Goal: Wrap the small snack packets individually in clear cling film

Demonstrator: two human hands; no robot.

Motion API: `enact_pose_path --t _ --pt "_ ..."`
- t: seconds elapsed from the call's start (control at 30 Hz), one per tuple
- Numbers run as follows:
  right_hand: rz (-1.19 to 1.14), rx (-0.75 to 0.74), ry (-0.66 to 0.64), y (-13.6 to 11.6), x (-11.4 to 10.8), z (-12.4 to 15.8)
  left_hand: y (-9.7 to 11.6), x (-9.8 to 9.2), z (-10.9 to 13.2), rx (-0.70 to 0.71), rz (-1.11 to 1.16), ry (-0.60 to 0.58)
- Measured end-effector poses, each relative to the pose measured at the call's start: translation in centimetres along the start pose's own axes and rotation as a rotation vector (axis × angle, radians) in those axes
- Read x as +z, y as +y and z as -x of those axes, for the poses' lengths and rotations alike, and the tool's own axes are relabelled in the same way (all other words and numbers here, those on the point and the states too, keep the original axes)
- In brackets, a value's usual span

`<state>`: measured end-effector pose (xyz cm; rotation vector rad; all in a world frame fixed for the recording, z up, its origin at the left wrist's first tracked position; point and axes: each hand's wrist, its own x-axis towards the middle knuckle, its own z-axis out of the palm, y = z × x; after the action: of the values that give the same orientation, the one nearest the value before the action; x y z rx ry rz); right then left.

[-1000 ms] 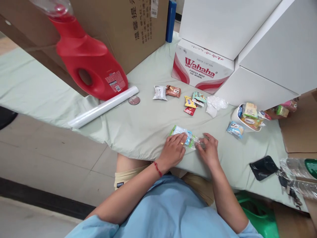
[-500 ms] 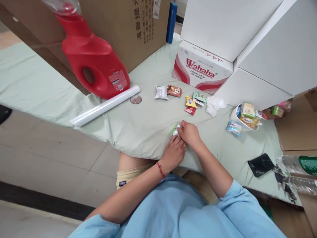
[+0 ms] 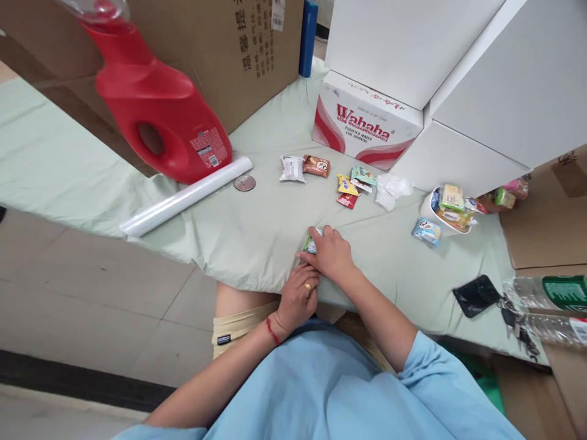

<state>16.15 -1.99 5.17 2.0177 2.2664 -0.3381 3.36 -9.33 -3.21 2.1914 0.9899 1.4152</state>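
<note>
Green and blue film shows on a small packet [image 3: 310, 244] lying on the cloth-covered table [image 3: 257, 232], near its front edge and mostly hidden from me by the right hand [image 3: 332, 252]. On my head feed, that hand's fingers press over the packet, thumb on the near side; I cannot tell whether they grasp it. The left hand [image 3: 299, 292] sits at the table edge just beside the right thumb, fingers curled; I cannot tell if they hold anything.

For sideways room, I have plain cloth leftward to a white roll [image 3: 186, 198] and rightward to a blue packet [image 3: 427, 232] beside the white tub [image 3: 427, 209]. Beyond the hands, cloth runs up to a yellow packet [image 3: 347, 184] and a brown packet [image 3: 316, 165].

I can read "Wahaha" and "PURIFIED WATER FOR DRINKING" on the white-and-red carton [image 3: 362, 125] at the back. A large "Q" marks the blue packet. Chinese characters run down the cardboard box [image 3: 215, 61]; the label on the red jug [image 3: 160, 116] is too small for me to make out, save its barcode.
</note>
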Motion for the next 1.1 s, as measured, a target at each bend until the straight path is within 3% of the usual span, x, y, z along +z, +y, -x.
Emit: enact_pose_path --t 0.23,0.37,0.43,0.53,0.63,0.73,0.9,1.1 --pt "-0.028 0.000 0.024 0.1 0.1 0.7 0.5 -2.5 2.0 -0.134 0.004 0.020" --pt "-0.190 -0.008 0.168 2.3 -0.6 2.3 1.1 -3.7 1.3 -0.273 0.060 0.046" --pt "-0.400 0.008 0.313 4.6 -0.8 3.1 1.6 -3.9 0.4 -0.437 0.150 0.052" --pt "-0.912 0.055 0.465 8.0 -0.3 4.2 2.4 -3.4 -1.5 -0.769 0.428 0.052" --pt "-1.363 0.138 0.420 9.8 1.1 5.6 3.3 -2.1 -3.6 -1.091 0.800 0.058" --pt "-1.548 0.150 0.305 9.6 3.1 7.3 3.8 -0.8 -5.4 -1.275 1.042 0.056" --pt "-1.705 0.097 0.207 8.6 5.3 9.3 4.1 0.4 -6.6 -1.243 0.898 -0.060" --pt "-1.623 0.130 0.128 9.7 4.6 10.0 4.2 1.6 -6.5 -1.056 0.697 -0.307"
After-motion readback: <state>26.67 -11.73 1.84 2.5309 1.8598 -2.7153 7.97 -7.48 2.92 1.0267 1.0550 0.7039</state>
